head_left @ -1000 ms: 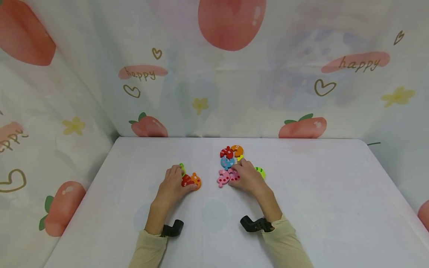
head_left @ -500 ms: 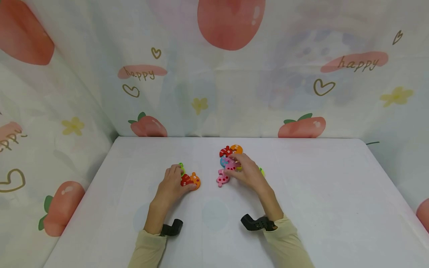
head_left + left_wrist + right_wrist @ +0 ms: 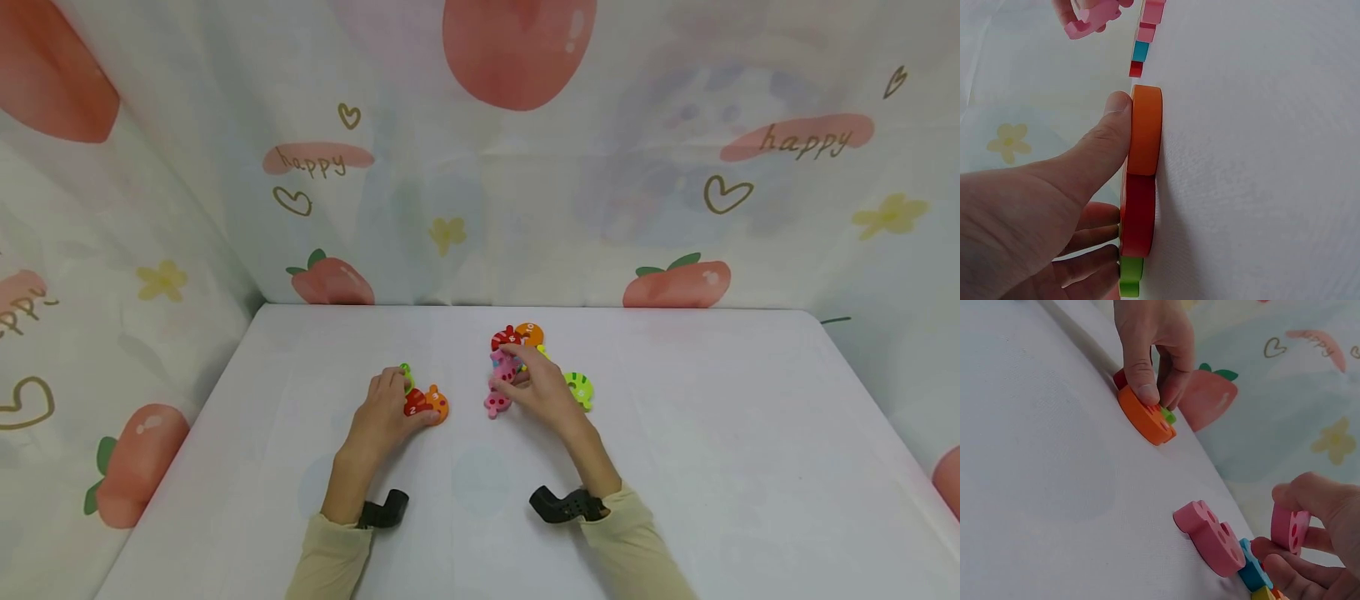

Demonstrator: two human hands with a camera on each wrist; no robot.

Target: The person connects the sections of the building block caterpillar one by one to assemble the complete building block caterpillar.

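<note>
Toy animal-shaped number pieces lie flat in two groups. My left hand (image 3: 382, 412) rests on the left group, thumb on an orange piece (image 3: 1146, 131) and fingers over a red piece (image 3: 1138, 215) and a green piece (image 3: 1131, 269). A pink spotted number piece (image 3: 1288, 528) is pinched between thumb and fingers of my right hand (image 3: 551, 396), raised over the right group. Below it sits another pink number piece (image 3: 1213, 537), with a blue piece (image 3: 1252, 570) beside it, mostly covered in the head view.
At the back of the right group are a striped red piece (image 3: 506, 339) and an orange piece (image 3: 531, 334). A green striped piece (image 3: 580, 390) lies apart, right of my right hand. The white table (image 3: 712, 467) meets a printed cloth (image 3: 510, 208) behind.
My right hand has lifted the pink piece from beside the other pink one and carried it slightly left, over the blue piece. The left hand has stayed in place.
</note>
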